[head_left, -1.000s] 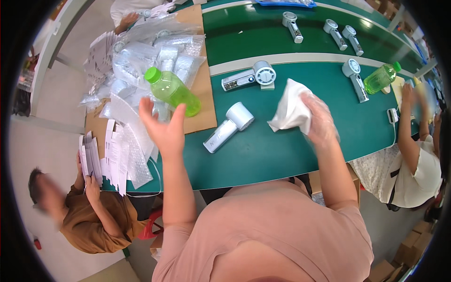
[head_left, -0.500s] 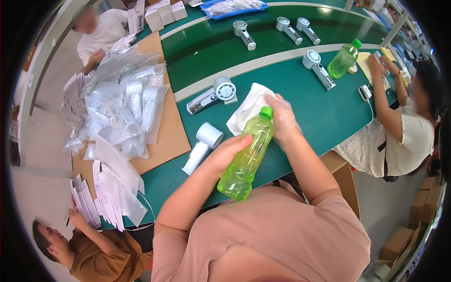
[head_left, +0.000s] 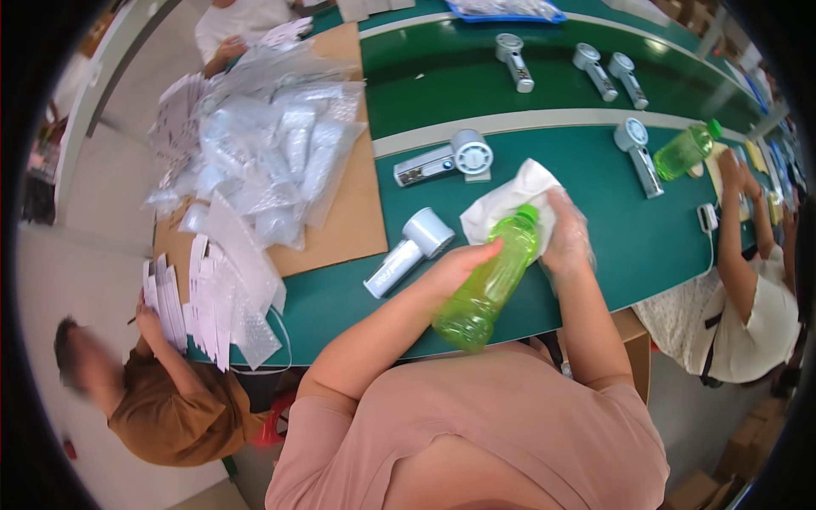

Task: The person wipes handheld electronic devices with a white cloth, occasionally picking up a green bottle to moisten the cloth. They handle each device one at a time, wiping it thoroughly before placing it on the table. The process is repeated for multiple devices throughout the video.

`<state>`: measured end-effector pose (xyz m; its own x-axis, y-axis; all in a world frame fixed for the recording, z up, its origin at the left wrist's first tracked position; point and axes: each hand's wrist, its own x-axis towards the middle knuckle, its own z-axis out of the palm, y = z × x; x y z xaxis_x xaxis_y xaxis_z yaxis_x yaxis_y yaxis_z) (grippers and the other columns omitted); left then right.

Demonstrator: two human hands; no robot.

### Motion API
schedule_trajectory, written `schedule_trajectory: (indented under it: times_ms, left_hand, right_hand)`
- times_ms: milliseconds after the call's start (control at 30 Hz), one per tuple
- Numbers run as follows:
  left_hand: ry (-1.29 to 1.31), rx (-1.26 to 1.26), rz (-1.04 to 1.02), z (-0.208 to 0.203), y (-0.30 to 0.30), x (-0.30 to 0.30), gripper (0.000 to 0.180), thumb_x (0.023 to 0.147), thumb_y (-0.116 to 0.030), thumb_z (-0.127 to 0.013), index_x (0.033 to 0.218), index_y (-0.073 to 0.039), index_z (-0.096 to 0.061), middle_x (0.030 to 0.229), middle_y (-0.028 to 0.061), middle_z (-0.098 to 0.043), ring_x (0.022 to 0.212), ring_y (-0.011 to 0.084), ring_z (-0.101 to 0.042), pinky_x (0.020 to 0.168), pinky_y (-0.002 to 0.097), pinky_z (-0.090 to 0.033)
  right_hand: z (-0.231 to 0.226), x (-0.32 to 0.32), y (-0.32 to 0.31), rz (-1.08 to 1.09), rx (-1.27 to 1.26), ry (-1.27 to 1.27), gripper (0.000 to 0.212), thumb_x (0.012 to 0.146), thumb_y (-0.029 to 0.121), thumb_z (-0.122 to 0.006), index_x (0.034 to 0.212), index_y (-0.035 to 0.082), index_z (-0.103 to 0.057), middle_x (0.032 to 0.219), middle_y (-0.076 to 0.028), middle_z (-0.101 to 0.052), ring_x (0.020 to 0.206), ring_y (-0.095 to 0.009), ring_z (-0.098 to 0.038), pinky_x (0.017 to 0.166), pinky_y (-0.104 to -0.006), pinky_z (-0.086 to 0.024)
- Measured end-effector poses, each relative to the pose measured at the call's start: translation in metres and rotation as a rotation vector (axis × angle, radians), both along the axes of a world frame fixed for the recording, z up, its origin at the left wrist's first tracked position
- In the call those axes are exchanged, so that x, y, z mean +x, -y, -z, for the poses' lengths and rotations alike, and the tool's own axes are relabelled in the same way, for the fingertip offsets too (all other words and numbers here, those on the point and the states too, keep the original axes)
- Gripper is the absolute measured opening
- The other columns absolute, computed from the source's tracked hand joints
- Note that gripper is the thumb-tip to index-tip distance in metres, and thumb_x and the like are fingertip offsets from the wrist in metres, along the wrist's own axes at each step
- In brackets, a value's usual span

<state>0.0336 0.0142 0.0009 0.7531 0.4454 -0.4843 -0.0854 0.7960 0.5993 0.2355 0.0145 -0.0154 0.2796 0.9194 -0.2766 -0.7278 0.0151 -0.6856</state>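
Note:
My left hand (head_left: 466, 265) is closed around a clear green plastic bottle (head_left: 489, 293) with a green cap, which leans with its cap pointing away from me. A white cloth (head_left: 501, 197) is gripped by my right hand (head_left: 568, 236), which wears a thin see-through glove. The cloth lies against the far side of the bottle's cap. To the left of the bottle, on the green table (head_left: 340, 310), rest two pale blue and silver handheld fans: a nearer fan (head_left: 411, 252) and a farther fan (head_left: 449, 160) with its round grille showing.
Bubble-wrapped items (head_left: 280, 153) pile up on cardboard (head_left: 357, 242) at left, beside white folded papers (head_left: 208, 289). Several more fans lie farther off, including one fan (head_left: 637, 155) near a second green bottle (head_left: 687, 151). People sit or stand left and right.
My view has turned, so the table and its contents appear farther right. Both hands keep their holds on the bottle and the cloth.

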Motion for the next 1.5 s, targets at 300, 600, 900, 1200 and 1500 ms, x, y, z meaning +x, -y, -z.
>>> schedule_trajectory:
  times_ms: [300,600,900,1200,1500]
  left_hand:
    - [-0.239,0.955,-0.079,-0.067,-0.01,-0.066,0.054,0.088,-0.027,-0.071,0.129,-0.002,-0.046,0.111,0.0077,-0.059,0.1,0.0166,-0.058,0.085,0.0331,-0.05]
    - [-0.736,1.239,-0.973,-0.042,-0.059,-0.137,0.068,0.077,-0.01,-0.08,0.13,-0.001,-0.037,0.122,0.0144,-0.052,0.114,0.0232,-0.053,0.096,0.0366,-0.045]
    - [-0.869,1.303,-0.997,-0.025,-0.041,-0.142,0.06,0.076,-0.012,-0.08,0.123,0.001,-0.046,0.116,0.0134,-0.053,0.107,0.0237,-0.055,0.092,0.0383,-0.046]
    - [-1.207,1.409,-0.229,-0.006,0.042,-0.13,0.048,0.074,-0.024,-0.081,0.105,0.0,-0.054,0.101,0.0167,-0.055,0.082,0.0375,-0.06,0.07,0.046,-0.049]
    - [-0.936,1.426,-0.315,0.015,0.04,-0.113,0.048,0.082,-0.025,-0.076,0.112,0.002,-0.05,0.101,0.0228,-0.059,0.09,0.0422,-0.058,0.075,0.0464,-0.048]
  right_hand:
    - [-0.041,-0.009,0.01,-0.133,0.06,-0.095,0.041,0.099,0.024,-0.051,0.129,-0.004,-0.049,0.124,-0.017,-0.061,0.113,-0.03,-0.06,0.1,-0.0437,-0.048]
    - [-0.042,-0.037,0.017,-0.161,0.048,-0.173,0.043,0.102,0.028,-0.048,0.133,-0.001,-0.046,0.129,-0.017,-0.057,0.117,-0.031,-0.058,0.104,-0.0466,-0.045]
    - [-0.034,-0.114,0.013,-0.475,0.371,1.394,0.046,0.092,0.022,-0.061,0.133,0.002,-0.054,0.143,-0.019,-0.045,0.131,-0.037,-0.043,0.112,-0.0416,-0.032]
    - [-0.06,-0.139,0.003,-0.463,0.309,1.565,0.05,0.085,0.021,-0.068,0.129,0.001,-0.056,0.134,-0.021,-0.053,0.117,-0.04,-0.054,0.102,-0.0419,-0.043]
    - [-0.014,-0.109,-0.008,-0.359,-0.079,0.28,0.036,0.096,0.019,-0.056,0.128,0.002,-0.056,0.12,-0.014,-0.062,0.105,-0.026,-0.063,0.091,-0.0371,-0.051]
